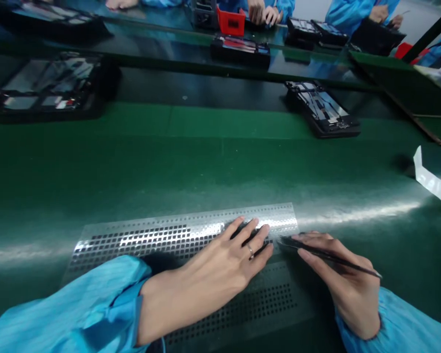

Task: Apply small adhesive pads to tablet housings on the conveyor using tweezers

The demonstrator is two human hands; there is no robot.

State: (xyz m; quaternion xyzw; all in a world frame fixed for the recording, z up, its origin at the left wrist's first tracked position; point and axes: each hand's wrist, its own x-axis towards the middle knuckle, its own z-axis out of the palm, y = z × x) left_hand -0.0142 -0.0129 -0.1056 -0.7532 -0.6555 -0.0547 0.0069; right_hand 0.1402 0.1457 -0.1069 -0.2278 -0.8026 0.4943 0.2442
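Note:
A clear sheet (161, 238) covered with rows of small dark squares lies on the green mat in front of me. My left hand (220, 267), with a ring on one finger, rests flat on the sheet, fingers stretched out toward its right end. My right hand (340, 274) is closed round thin black tweezers (327, 255). Their tip points left and reaches the sheet's right edge, just beside my left fingertips. Both arms wear blue sleeves.
A black phone-like device (323, 110) lies in a tray on the belt at the upper right, another dark tray (47, 88) at the upper left. More trays and a red bin (231, 22) sit on the far side, where other people's hands work. A white strip (431, 181) lies at the right.

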